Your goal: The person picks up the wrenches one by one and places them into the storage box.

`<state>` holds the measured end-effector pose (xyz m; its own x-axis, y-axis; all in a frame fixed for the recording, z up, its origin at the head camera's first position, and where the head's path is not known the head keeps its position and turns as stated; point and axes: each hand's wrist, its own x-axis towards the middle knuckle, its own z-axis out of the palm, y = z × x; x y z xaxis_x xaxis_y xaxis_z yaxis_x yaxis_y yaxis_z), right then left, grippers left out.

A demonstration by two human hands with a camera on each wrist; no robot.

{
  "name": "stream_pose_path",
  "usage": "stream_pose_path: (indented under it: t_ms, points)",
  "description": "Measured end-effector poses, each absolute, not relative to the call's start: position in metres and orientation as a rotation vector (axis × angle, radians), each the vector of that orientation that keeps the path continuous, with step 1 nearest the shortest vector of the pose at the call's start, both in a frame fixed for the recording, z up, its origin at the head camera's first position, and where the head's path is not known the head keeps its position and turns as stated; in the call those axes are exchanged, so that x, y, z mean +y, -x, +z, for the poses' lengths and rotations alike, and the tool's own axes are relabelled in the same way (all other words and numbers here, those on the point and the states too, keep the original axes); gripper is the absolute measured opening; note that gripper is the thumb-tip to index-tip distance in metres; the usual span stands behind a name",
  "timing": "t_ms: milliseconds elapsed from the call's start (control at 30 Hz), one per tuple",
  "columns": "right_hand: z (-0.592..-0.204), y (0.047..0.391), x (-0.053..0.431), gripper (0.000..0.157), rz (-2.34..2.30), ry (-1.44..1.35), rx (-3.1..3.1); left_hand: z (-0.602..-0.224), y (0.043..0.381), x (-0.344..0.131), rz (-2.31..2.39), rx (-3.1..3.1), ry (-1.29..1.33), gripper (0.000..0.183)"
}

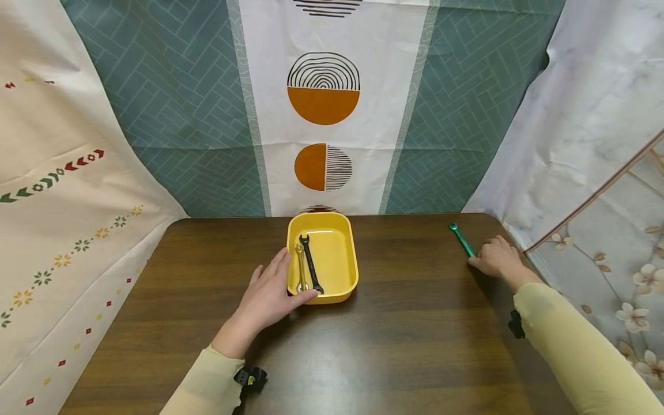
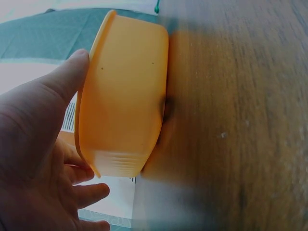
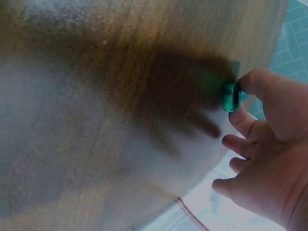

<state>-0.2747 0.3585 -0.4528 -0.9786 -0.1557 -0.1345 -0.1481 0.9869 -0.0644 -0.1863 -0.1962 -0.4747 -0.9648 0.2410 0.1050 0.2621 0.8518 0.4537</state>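
Note:
A yellow plastic tray (image 1: 339, 259) stands at the back middle of the table. Inside it, along the left side, lie a black open-ended wrench (image 1: 310, 262) and a smaller gold-coloured wrench (image 1: 301, 262); a silvery end shows beneath them. My left hand (image 1: 267, 294) rests on the tray's near left corner, thumb on the front rim and the fingers extended along the left side. Over at the right, my right hand (image 1: 499, 257) pinches the near end of a green wrench (image 1: 461, 239) between thumb and index finger. In the right wrist view, the green wrench (image 3: 231, 96) appears end-on.
The brown wooden table (image 1: 404, 323) meets a patterned curtain (image 1: 441, 115) at its back edge. A pale embroidered cloth (image 1: 78, 230) hangs on the left, and a floral cloth (image 1: 612, 276) borders the right edge close to my right arm.

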Motion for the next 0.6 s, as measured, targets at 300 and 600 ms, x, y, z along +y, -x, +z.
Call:
stream_pose_path:
  t_ms: [300, 600]
  points:
    - [-0.461, 0.273, 0.359, 0.031, -0.086, 0.332, 3.07, -0.474, 0.186, -0.196, -0.747, -2.975, 0.408, 0.119]
    - [-0.468, 0.27, 0.352, 0.038, -0.156, 0.463, 3.134, -0.474, 0.186, -0.196, -0.754, -2.983, 0.405, 0.12]
